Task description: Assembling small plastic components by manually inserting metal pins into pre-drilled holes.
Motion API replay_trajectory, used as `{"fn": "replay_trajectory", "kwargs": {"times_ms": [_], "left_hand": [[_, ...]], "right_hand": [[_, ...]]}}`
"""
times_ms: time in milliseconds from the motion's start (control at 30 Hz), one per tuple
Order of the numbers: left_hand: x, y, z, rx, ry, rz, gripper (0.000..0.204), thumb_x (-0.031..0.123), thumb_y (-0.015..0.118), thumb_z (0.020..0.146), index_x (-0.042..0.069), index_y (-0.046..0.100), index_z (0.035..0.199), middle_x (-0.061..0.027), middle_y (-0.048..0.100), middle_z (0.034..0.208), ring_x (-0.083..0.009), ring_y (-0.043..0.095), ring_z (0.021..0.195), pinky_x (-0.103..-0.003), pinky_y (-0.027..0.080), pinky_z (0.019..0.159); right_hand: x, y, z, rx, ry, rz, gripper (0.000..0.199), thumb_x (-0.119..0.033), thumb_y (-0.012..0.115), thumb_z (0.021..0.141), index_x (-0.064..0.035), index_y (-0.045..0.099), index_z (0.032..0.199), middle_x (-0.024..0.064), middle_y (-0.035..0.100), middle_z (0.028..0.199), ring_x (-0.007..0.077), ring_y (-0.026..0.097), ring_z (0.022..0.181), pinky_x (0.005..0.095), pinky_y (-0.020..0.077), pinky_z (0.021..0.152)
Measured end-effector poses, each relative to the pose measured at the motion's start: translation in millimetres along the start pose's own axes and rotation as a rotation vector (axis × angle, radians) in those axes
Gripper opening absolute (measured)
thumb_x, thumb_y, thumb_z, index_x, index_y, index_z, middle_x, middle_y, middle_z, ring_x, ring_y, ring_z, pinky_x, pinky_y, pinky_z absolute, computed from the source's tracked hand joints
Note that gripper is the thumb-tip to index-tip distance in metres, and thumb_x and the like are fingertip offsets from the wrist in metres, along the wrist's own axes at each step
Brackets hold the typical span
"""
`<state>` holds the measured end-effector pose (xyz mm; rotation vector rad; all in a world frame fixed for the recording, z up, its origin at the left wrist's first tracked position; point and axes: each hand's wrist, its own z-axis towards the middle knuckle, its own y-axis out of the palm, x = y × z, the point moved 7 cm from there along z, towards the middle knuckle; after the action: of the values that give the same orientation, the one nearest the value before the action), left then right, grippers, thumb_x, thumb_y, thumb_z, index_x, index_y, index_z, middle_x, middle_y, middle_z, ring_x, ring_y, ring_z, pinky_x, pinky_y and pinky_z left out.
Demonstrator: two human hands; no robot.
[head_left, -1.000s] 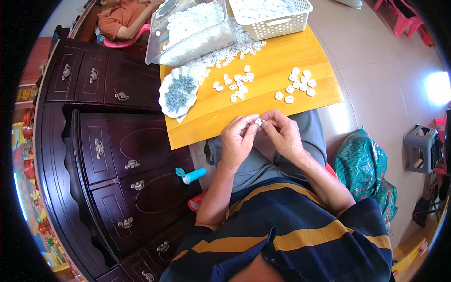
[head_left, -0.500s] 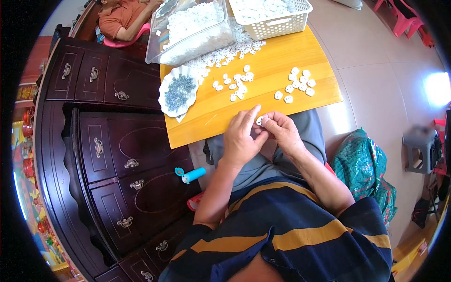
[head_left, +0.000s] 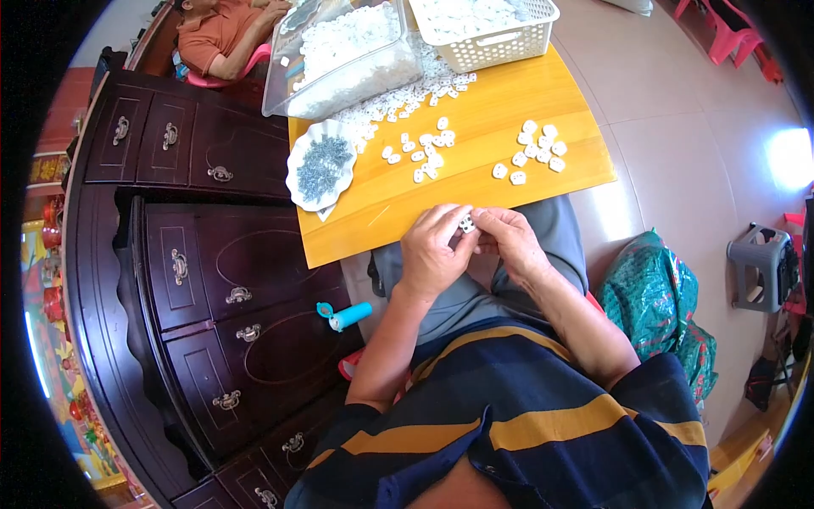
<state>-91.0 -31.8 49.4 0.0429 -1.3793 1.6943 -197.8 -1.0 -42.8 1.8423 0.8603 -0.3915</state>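
Note:
Close above the table's near edge, my left hand [head_left: 431, 251] and my right hand [head_left: 514, 244] meet, both closed on one small white plastic piece [head_left: 466, 224] with dark holes. Thumbs and fingertips pinch it from both sides and cover part of it. Similar white pieces lie on the table in a loose middle group [head_left: 431, 159] and a right-hand group [head_left: 532, 152]. On the left, a white scalloped dish [head_left: 346, 136] holds many small grey metal parts [head_left: 324, 167], too fine to name.
A clear bin [head_left: 356, 89] and a perforated white basket [head_left: 500, 53], both full of white pieces, stand at the far side of the yellow wooden table [head_left: 365, 237]. Dark drawers [head_left: 229, 161] flank it on the left. Beyond them sits another person [head_left: 222, 38].
My left fingers have curled in around the white piece, and my right hand has shifted slightly. The piece has turned, showing more dark holes, and sits a little lower.

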Motion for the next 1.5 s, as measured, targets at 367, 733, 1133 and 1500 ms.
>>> {"fn": "replay_trajectory", "kwargs": {"times_ms": [367,733,1133,1500], "left_hand": [[1,-1,1,-0.026,-0.019,-0.038,0.03,0.003,0.078,0.079,0.0,0.073,0.109,-0.0176,0.073,0.102,-0.0358,0.071,0.093,-0.04,0.057,0.083],[-2,8,2,-0.008,0.025,-0.035,0.025,0.003,0.075,0.083,0.0,0.073,0.108,-0.0174,0.074,0.101,-0.0359,0.071,0.093,-0.04,0.057,0.082],[-33,23,32,0.031,-0.145,-0.014,0.021,0.013,0.073,0.088,0.003,0.072,0.107,-0.0138,0.071,0.092,-0.0355,0.069,0.084,-0.045,0.056,0.073],[-31,42,62,-0.016,-0.12,0.083,0.036,0.016,0.074,0.088,0.005,0.066,0.122,-0.014,0.068,0.1,-0.0353,0.069,0.088,-0.045,0.056,0.075]], "right_hand": [[4,-8,5,0.039,-0.224,-0.19,0.029,-0.022,0.063,0.103,-0.0013,0.071,0.085,-0.0031,0.062,0.073,0.0046,0.053,0.067,0.0222,0.0439,0.063],[-4,-17,4,0.11,-0.33,-0.368,0.031,-0.024,0.065,0.102,0.0028,0.072,0.088,0.0001,0.067,0.073,0.0057,0.057,0.068,0.0245,0.0484,0.063],[-72,-38,-8,0.405,-0.691,-0.627,0.014,-0.011,0.07,0.1,0.0015,0.074,0.101,0.0002,0.07,0.076,0.0034,0.058,0.066,0.0222,0.0475,0.06],[-84,-56,-8,0.402,-0.689,-0.521,0.014,-0.015,0.066,0.104,-0.0018,0.072,0.105,0.0028,0.074,0.097,0.006,0.06,0.075,0.0205,0.0483,0.069]]}}
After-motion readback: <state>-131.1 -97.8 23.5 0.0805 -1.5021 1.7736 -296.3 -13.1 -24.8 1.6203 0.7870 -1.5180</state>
